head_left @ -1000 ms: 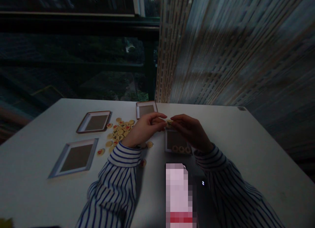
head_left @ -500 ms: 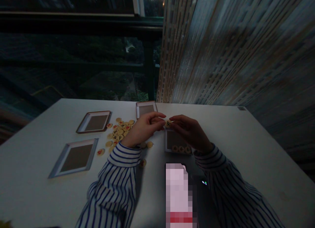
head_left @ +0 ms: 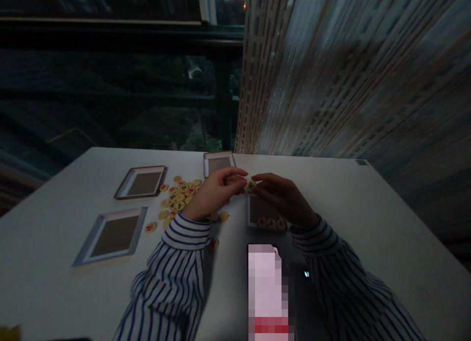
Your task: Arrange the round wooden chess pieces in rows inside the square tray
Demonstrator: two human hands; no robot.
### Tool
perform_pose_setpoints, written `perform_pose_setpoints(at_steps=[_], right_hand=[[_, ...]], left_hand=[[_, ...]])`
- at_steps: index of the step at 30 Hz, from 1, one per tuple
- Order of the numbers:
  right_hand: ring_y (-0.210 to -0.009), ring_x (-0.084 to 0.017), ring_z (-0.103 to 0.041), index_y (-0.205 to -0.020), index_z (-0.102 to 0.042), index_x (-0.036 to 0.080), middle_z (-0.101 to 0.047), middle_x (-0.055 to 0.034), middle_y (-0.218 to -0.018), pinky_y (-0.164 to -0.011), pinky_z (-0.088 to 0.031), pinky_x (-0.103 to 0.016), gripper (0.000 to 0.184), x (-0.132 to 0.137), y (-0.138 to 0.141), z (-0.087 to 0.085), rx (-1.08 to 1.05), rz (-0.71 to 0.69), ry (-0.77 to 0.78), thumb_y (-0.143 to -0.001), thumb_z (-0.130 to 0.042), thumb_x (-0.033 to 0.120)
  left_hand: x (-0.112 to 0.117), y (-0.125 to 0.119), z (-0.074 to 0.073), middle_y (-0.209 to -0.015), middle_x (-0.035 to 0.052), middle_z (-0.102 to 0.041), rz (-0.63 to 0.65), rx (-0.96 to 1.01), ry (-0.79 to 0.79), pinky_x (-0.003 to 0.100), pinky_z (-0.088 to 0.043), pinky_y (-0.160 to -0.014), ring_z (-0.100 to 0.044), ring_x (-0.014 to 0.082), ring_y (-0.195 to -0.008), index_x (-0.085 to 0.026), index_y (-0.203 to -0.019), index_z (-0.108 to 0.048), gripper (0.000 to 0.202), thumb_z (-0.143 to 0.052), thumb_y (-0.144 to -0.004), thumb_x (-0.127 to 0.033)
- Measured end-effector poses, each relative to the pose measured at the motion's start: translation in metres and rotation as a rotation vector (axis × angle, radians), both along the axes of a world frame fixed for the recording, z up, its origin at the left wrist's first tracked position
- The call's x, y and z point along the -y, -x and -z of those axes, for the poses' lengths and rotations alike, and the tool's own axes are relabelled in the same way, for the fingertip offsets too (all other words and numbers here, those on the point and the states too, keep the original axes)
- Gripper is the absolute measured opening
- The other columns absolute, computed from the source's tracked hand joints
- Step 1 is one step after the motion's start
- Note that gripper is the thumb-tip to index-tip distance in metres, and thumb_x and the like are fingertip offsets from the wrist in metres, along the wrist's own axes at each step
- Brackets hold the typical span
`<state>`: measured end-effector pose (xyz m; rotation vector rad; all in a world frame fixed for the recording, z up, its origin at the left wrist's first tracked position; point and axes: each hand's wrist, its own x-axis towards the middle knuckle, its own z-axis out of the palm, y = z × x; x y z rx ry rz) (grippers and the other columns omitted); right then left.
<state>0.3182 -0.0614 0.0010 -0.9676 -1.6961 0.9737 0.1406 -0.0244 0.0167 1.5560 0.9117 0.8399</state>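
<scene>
Fingertip handling, apparently: at the far edge of the three-piece tray, right hand pinches a xiangqi piece; left hand's grip cannot be told. Next calls for steady pressure.

The piece between the hands has turned: a second ago its face was slanted and partly covered by the fingers, and now more of the face and its dark character show. It has also shifted slightly left. The right hand has followed, its index fingertip now a little further left, and the left hand's fingertips have drawn back slightly the same way. The hanging curtain has swung right at its left edge, baring an orange light outside. By the right sleeve, the whitish small lights now include green and sit further right.
</scene>
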Motion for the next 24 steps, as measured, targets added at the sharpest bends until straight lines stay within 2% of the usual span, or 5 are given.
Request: perform_pose_setpoints(at_steps=[12, 16, 24], right_hand=[[-0.076, -0.014, -0.063, -0.100, -0.056, 0.017, -0.068, -0.0041, -0.083, -0.066, -0.050, -0.027, 0.024, -0.0004, 0.0011, -0.0016, -0.018, 0.038, -0.012, -0.079, -0.057, 0.029], [-0.075, -0.015, -0.063, -0.100, -0.057, 0.016, -0.068, -0.0039, -0.081, -0.066, -0.050, -0.027, 0.026, 0.0002, 0.0013, -0.0018, -0.009, 0.059, -0.006, -0.078, -0.058, 0.032], [-0.073, -0.014, -0.062, -0.101, -0.055, 0.015, -0.067, -0.0032, -0.079, -0.064, -0.049, -0.026, 0.026, -0.0010, 0.0010, 0.0005, -0.006, 0.012, -0.005, -0.079, -0.057, 0.030]], left_hand=[[-0.0029, 0.0005, 0.0053, -0.084, 0.0058, -0.065, 0.032, 0.092, 0.064, 0.030, -0.047, -0.073, -0.061, 0.0138, -0.077, -0.013, -0.099, -0.057, 0.035, -0.065, -0.069, -0.031], [-0.0030, 0.0007, 0.0049, -0.081, 0.0051, -0.065, 0.043, 0.067, 0.052, 0.030, -0.047, -0.071, -0.061, 0.0134, -0.074, -0.013, -0.098, -0.058, 0.035, -0.065, -0.070, -0.032], [-0.0019, 0.0006, 0.0006, -0.080, 0.0059, -0.065, 0.016, -0.018, 0.021, 0.029, -0.047, -0.067, -0.060, 0.0129, -0.070, -0.011, -0.098, -0.059, 0.034, -0.062, -0.072, -0.032]])
